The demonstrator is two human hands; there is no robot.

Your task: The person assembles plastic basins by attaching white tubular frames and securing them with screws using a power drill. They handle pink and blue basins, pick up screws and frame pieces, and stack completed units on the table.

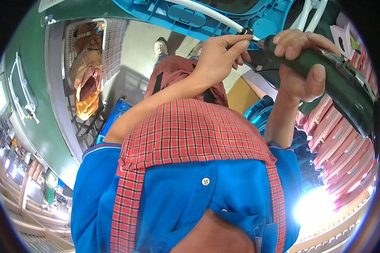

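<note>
My right hand (302, 63) wraps round a dark green, cylindrical power screwdriver (346, 90), its body slanting down to the right. The thin metal tip points left, toward my left hand. My left hand (223, 55) is closed in a pinch, thumb and forefinger together right at that tip; what they hold is too small to make out. Just beyond the fingertips, a white tube (207, 16) ends in a black fitting (247, 31). Behind the tube lies a blue plastic frame (257, 25) with moulded ribs and an oval part.
Stacked pink plastic parts (342, 143) fill the right side. A white basket (114, 46) with bags in it stands at the left, beside a green work surface (33, 101) bearing a white tubular part (21, 88). Blue parts (259, 111) and a cardboard piece (245, 95) sit below my right arm.
</note>
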